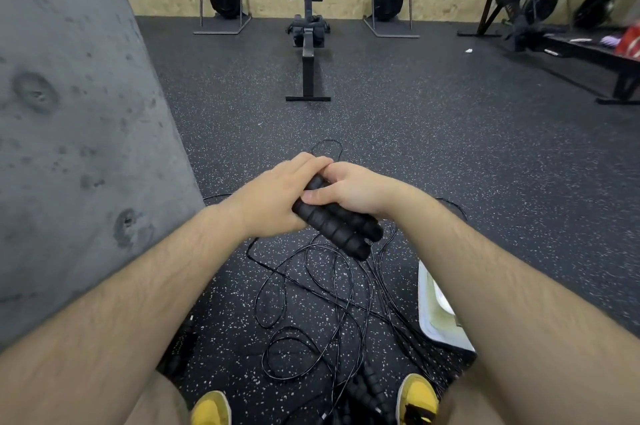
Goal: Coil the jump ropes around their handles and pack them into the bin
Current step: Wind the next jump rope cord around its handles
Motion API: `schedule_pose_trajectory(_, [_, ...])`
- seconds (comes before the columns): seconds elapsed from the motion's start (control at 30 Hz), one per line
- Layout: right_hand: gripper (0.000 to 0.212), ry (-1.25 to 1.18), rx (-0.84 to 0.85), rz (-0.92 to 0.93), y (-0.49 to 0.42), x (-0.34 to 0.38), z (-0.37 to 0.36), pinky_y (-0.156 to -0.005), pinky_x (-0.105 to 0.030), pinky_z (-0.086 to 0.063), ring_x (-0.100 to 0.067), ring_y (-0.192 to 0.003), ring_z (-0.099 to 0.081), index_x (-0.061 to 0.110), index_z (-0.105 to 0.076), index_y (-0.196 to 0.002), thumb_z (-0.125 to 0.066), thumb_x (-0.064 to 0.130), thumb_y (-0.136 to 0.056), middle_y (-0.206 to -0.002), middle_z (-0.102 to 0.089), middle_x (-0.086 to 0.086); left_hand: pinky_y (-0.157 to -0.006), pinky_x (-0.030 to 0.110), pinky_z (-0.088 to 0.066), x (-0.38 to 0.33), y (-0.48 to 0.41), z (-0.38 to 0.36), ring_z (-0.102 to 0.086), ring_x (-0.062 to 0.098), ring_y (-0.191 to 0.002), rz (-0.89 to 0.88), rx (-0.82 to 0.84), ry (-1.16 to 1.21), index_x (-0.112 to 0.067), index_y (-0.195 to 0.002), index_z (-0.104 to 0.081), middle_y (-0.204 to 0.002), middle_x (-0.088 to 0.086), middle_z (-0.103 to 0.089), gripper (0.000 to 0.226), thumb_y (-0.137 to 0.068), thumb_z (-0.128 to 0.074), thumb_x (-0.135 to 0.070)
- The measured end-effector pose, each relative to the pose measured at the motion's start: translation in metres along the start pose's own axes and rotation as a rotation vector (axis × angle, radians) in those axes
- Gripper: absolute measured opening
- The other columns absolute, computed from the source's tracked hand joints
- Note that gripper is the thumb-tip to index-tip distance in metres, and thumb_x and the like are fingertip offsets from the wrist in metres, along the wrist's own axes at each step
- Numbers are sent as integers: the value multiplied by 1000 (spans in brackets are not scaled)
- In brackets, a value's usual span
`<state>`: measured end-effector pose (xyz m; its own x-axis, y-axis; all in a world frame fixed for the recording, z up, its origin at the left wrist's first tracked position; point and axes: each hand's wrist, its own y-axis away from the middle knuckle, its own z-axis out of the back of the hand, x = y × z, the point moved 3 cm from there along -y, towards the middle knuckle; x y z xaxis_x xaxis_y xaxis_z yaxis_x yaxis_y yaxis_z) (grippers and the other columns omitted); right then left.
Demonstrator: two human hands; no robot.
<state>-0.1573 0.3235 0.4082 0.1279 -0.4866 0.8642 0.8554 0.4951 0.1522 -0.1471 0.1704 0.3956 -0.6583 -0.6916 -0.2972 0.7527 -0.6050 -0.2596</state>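
Black handles (334, 228), left hand (277, 197) clasping, right hand (356, 189) gripping

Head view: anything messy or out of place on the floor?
Yes. The black rope cords lie in a loose tangle of crossing loops on the floor between the yellow shoes, uncoiled. The left hand and right hand both grip a pair of black handles above it. A small white scrap lies near the bench, far right.
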Motion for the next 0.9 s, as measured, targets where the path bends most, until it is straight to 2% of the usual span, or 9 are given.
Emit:
schedule_pose_trajectory(0.13, [25,309,-97,11,5,12,-1,-70,-25,-49,-14,-84,-63,23,-61,-91,-71,46,-88,-86,-66,8,-84,42,-51,1,0,5,-59,25,-105,25,-48,-68,-18,-135,-45,-123,0,-44,63,-80,-75,-25])
schedule_pose_trajectory(0.2, [66,551,-158,16,10,17,1,-86,-32,-53,-18,-101,-64,24,-57,-118,-72,69,-72,-111,-67,7,-80,43,-49,5,1,11,-60,28,-100,121,-84,-125,-15,-125,-48,-117,2,-45,54,-79,-76,-25])
schedule_pose_trajectory(0.27, [113,798,-202,8,12,17,4,-100,-40,-48,-22,-122,-57,24,-35,-147,-71,82,-58,-139,-55,3,-79,44,-49,10,3,17,-61,31,-96,251,-140,-136,-12,-119,-48,-114,4,-47,54,-77,-78,-26])
schedule_pose_trajectory(0.3, [114,892,-230,22,11,16,3,-98,-41,-48,-24,-124,-55,24,-30,-149,-72,79,-59,-140,-51,2,-77,43,-48,12,4,20,-61,32,-92,297,-166,-139,-13,-115,-48,-111,4,-47,52,-76,-78,-28])
schedule_pose_trajectory(0.43, [56,923,-248,136,4,16,-1,-86,-39,-48,-30,-109,-55,20,-47,-124,-71,38,-76,-116,-52,-3,-71,38,-44,12,9,28,-51,25,-85,343,-191,-199,-17,-99,-45,-101,0,-47,50,-72,-73,-48])
schedule_pose_trajectory(0.57, [56,801,-200,238,1,14,-2,-87,-42,-47,-29,-104,-52,19,-46,-126,-70,27,-75,-105,-46,0,-74,44,-51,6,10,32,-52,28,-95,68,-195,-517,-14,-114,-55,-106,2,-57,63,-69,-56,-58])
schedule_pose_trajectory(0.67, [75,842,-291,331,0,15,-3,-95,-45,-45,-29,-113,-50,20,-41,-143,-74,37,-78,-121,-52,-3,-69,46,-55,7,10,31,-53,29,-96,108,-186,-474,-12,-120,-56,-106,5,-58,61,-74,-63,-51])
schedule_pose_trajectory(0.77, [98,844,-298,293,0,18,-3,-96,-44,-46,-26,-114,-49,21,-42,-144,-70,75,-67,-125,-52,-2,-68,41,-49,12,12,29,-57,30,-97,185,-135,-449,-14,-120,-54,-110,4,-56,65,-78,-63,-61])
schedule_pose_trajectory(0.9, [80,878,-298,329,-1,20,1,-92,-44,-47,-23,-107,-51,19,-54,-129,-61,78,-74,-112,-53,-1,-75,42,-48,20,15,27,-61,31,-96,110,-74,-374,-14,-133,-49,-111,5,-56,84,-79,-54,-78])
